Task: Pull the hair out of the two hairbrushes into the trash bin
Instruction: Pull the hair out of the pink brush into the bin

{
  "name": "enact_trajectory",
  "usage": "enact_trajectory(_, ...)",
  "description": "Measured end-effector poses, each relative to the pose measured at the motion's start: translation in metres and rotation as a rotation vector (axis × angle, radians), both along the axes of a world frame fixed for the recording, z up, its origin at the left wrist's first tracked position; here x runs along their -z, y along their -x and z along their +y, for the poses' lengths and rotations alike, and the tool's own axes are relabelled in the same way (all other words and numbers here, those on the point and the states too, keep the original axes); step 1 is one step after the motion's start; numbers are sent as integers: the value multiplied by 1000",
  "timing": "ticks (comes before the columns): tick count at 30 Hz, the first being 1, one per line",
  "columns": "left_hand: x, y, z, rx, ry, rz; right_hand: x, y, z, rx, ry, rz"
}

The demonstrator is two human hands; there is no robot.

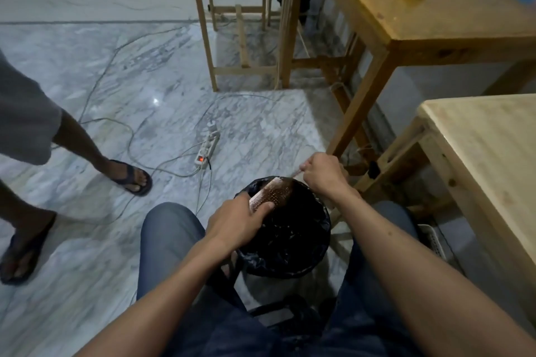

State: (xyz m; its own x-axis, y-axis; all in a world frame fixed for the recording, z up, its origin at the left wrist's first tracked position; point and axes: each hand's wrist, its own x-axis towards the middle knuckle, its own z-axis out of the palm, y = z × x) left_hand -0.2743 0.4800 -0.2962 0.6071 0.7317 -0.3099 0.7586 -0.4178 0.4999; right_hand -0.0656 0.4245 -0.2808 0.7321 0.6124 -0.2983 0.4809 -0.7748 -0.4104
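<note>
A trash bin (301, 266) lined with a black bag stands on the floor between my knees. My left hand (235, 224) grips a pale hairbrush (272, 193) and holds it over the bin's far rim, bristles facing up. My right hand (322, 172) is just beyond the brush's far end, fingers pinched on a thin strand of hair (294, 174) stretched from the bristles. Only one hairbrush is in sight.
A person in sandals (130, 175) stands at the left on the marble floor. A white power strip (207, 146) with cables lies ahead. Wooden tables (429, 23) stand at the right, one with a light top (487, 153) close by.
</note>
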Motion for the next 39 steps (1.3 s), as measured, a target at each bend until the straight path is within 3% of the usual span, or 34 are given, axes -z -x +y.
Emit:
enact_trajectory(3,-1,-1,-1,-31,-39,19,-1,4,1,5,-224,324)
enact_trajectory(5,0,-2,-2,-29,-53,13,-1,2,-4,43,-259,595)
enact_trajectory(7,-1,-2,-5,-17,-63,5,7,-1,-11,30,-269,704)
enact_trajectory(12,-4,3,-16,60,-83,-8,18,-1,-26,148,-444,609)
enact_trajectory(17,-6,9,-24,92,-92,-47,22,-9,-28,276,-362,355)
enact_trajectory(23,-19,6,-18,113,-39,-60,16,-18,-32,491,-366,224)
enact_trajectory(26,-21,5,-10,108,129,-95,18,-13,-37,544,-530,391)
enact_trajectory(28,-20,6,-7,101,141,-128,18,-10,-41,523,-622,631)
enact_trajectory(30,-19,6,-5,92,131,-132,16,-10,-45,509,-666,751)
enact_trajectory(35,-12,17,-4,173,78,-43,7,-8,-51,524,-650,590)
enact_trajectory(39,-23,30,-9,231,5,-61,-1,-21,-49,662,-575,524)
